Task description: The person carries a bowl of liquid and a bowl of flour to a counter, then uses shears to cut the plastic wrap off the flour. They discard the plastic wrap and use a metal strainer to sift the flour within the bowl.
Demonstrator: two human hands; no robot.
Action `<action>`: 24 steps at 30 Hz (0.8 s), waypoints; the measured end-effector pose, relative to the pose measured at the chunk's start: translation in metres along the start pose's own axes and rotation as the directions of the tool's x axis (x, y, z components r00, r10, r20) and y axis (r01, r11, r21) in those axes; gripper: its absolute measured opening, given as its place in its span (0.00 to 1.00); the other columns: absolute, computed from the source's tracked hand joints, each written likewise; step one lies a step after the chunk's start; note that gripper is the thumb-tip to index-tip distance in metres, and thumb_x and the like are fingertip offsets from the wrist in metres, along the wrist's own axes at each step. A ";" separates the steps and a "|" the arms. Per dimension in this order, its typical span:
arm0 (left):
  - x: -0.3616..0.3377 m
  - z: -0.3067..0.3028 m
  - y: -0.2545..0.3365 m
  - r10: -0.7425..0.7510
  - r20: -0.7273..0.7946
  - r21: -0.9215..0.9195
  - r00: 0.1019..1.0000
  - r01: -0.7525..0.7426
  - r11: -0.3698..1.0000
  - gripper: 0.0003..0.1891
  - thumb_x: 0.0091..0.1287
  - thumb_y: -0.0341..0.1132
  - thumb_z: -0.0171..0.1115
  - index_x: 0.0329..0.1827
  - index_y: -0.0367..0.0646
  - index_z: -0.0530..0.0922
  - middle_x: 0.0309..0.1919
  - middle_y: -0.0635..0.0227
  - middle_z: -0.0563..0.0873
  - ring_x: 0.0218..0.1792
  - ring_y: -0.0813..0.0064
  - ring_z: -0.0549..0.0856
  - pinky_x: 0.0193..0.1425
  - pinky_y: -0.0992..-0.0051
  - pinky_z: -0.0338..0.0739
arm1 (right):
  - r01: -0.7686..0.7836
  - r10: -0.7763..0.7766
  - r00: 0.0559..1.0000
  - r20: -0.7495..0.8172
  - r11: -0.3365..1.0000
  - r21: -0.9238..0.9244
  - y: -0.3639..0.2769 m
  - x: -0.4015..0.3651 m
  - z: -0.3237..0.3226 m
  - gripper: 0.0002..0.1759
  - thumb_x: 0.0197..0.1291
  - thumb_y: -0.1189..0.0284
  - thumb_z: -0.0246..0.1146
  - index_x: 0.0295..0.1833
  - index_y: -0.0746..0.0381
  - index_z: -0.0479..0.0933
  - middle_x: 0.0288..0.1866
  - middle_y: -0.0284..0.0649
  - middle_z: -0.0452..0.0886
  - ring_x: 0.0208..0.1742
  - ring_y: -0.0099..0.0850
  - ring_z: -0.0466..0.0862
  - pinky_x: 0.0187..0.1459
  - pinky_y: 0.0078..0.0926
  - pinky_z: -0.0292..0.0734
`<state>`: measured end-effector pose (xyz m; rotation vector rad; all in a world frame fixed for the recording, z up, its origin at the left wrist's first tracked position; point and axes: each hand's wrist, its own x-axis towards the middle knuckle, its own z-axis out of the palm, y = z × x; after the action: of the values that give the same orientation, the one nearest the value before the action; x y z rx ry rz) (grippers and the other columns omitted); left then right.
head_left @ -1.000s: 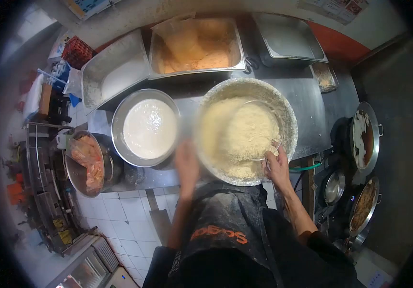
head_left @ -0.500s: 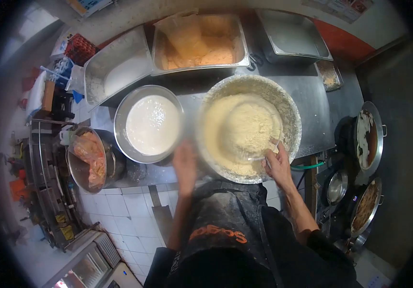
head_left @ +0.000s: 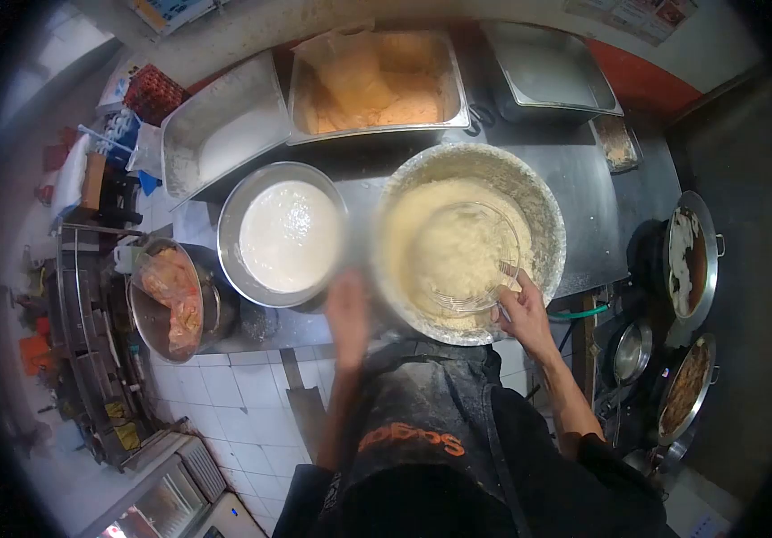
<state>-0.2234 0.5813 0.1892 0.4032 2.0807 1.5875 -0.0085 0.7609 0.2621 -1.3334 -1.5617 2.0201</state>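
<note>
My right hand [head_left: 522,309] grips the edge of a round wire strainer [head_left: 468,303] inside a large flour-crusted bowl [head_left: 543,206]. Pale yellow flour [head_left: 417,220] covers the bottom of that bowl and lies in and under the strainer. My left hand [head_left: 346,300] is at the counter's front edge, between the flour bowl and a steel bowl [head_left: 231,202] of white batter [head_left: 283,235]. Its fingers are smeared in a hazy patch of the picture.
Along the back stand a white-dusted steel tray [head_left: 175,148], a tray of orange powder [head_left: 386,134] with a plastic bag, and another steel tray [head_left: 574,106]. A pot [head_left: 215,314] of bagged food stands left. Pans [head_left: 711,269] sit at the right.
The strainer has shifted slightly, and the heaped flour in it has dropped and spread, showing more wire. My right hand stays at its edge. My left hand has barely moved.
</note>
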 end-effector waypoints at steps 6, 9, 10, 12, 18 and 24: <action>-0.007 -0.003 0.008 -0.015 -0.003 -0.069 1.000 0.014 0.998 0.19 0.78 0.42 0.51 0.60 0.36 0.77 0.43 0.67 0.82 0.34 0.83 0.78 0.37 0.81 0.72 | -0.046 0.050 0.997 0.052 0.997 -0.066 -0.012 -0.006 -0.004 0.24 0.71 0.71 0.55 0.69 0.64 0.64 0.26 0.31 0.78 0.22 0.15 0.73 0.20 0.14 0.62; -0.008 -0.001 0.013 -0.063 0.017 -0.087 0.998 0.064 0.994 0.19 0.78 0.42 0.51 0.60 0.36 0.77 0.43 0.66 0.82 0.34 0.83 0.78 0.37 0.80 0.73 | 0.084 -0.062 0.986 -0.154 0.986 0.143 0.004 0.003 0.008 0.24 0.71 0.69 0.55 0.69 0.64 0.64 0.24 0.30 0.77 0.20 0.14 0.71 0.19 0.14 0.59; -0.010 -0.002 0.013 -0.082 0.017 -0.112 0.996 0.084 0.990 0.19 0.78 0.43 0.51 0.59 0.37 0.77 0.43 0.66 0.83 0.34 0.83 0.78 0.37 0.80 0.73 | 0.064 -0.048 0.988 -0.149 0.992 0.110 0.001 0.001 0.004 0.24 0.71 0.70 0.55 0.69 0.63 0.64 0.23 0.31 0.77 0.19 0.14 0.70 0.18 0.14 0.58; -0.013 -0.005 0.010 -0.094 0.009 -0.101 0.996 0.094 0.990 0.19 0.78 0.43 0.51 0.59 0.37 0.77 0.44 0.66 0.83 0.34 0.83 0.78 0.37 0.80 0.73 | 0.010 -0.009 0.999 -0.037 0.999 0.038 -0.005 -0.003 -0.003 0.24 0.71 0.70 0.55 0.70 0.63 0.63 0.24 0.32 0.78 0.19 0.14 0.71 0.17 0.14 0.58; -0.022 -0.004 0.004 -0.083 -0.034 -0.146 0.996 0.077 0.986 0.19 0.78 0.43 0.50 0.59 0.37 0.77 0.43 0.66 0.83 0.34 0.83 0.79 0.36 0.81 0.73 | 0.052 -0.042 0.992 -0.115 0.995 0.090 -0.007 -0.002 0.002 0.24 0.72 0.71 0.54 0.70 0.63 0.63 0.24 0.31 0.78 0.18 0.14 0.71 0.17 0.14 0.60; -0.031 -0.003 -0.014 -0.075 -0.061 -0.114 0.995 0.068 0.991 0.19 0.77 0.43 0.52 0.60 0.38 0.77 0.43 0.66 0.83 0.35 0.83 0.80 0.36 0.82 0.74 | 0.081 -0.054 0.985 -0.161 0.983 0.165 0.000 0.011 0.003 0.25 0.71 0.72 0.54 0.71 0.63 0.62 0.24 0.31 0.78 0.18 0.14 0.69 0.19 0.12 0.61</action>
<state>-0.1982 0.5591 0.1829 0.2379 2.0188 1.6860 -0.0168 0.7668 0.2569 -1.3198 -1.3162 1.9103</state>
